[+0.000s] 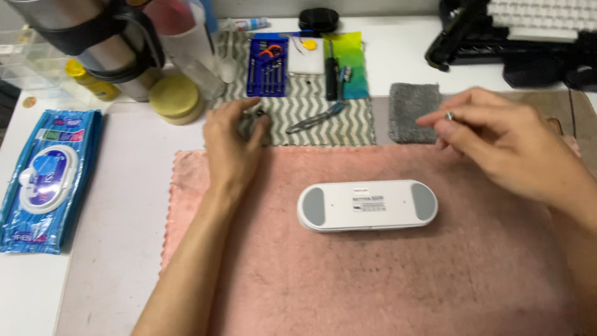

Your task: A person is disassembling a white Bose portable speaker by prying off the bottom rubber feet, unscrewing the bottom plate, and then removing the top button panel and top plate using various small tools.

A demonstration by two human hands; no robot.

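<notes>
Desk: white tabletop, covered across its middle by a pink cloth.
Striped mat: a grey zigzag towel is laid toward the far edge, with a blue screwdriver case on it.
Wipes: a blue pack is seen at the left edge.
Device: a white oblong casing is set mid-cloth.
Left hand: curled around a small dark tool, at the cloth's far edge.
Right hand: a tiny metal part is pinched at the fingertips.

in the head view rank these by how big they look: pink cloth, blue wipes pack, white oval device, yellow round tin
1. pink cloth
2. blue wipes pack
3. white oval device
4. yellow round tin, though it lies farther from the camera
</notes>
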